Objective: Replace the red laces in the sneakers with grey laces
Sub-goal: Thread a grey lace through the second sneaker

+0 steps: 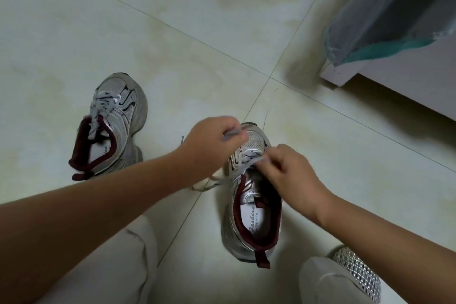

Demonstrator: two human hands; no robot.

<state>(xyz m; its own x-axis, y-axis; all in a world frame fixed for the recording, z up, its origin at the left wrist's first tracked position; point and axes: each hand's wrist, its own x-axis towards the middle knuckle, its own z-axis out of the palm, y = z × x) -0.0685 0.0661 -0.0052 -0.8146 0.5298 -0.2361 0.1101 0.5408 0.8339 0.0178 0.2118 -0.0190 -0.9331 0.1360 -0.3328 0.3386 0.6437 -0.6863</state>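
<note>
Two silver sneakers with dark red collars stand on the tiled floor. The left sneaker (116,126) carries a grey lace (104,103) threaded up its front. The right sneaker (251,202) lies in front of me, toe pointing away. My left hand (209,148) pinches one end of a grey lace (232,134) above the toe. My right hand (288,170) grips the other part of the grey lace over the eyelets. A loose stretch of lace (209,184) hangs to the floor left of the shoe. No red lace is visible.
My knees in light trousers fill the bottom of the view, with a sparkly silver shoe (357,271) at the lower right. A white furniture corner (345,74) with a plastic-covered bundle (385,15) juts in at the upper right.
</note>
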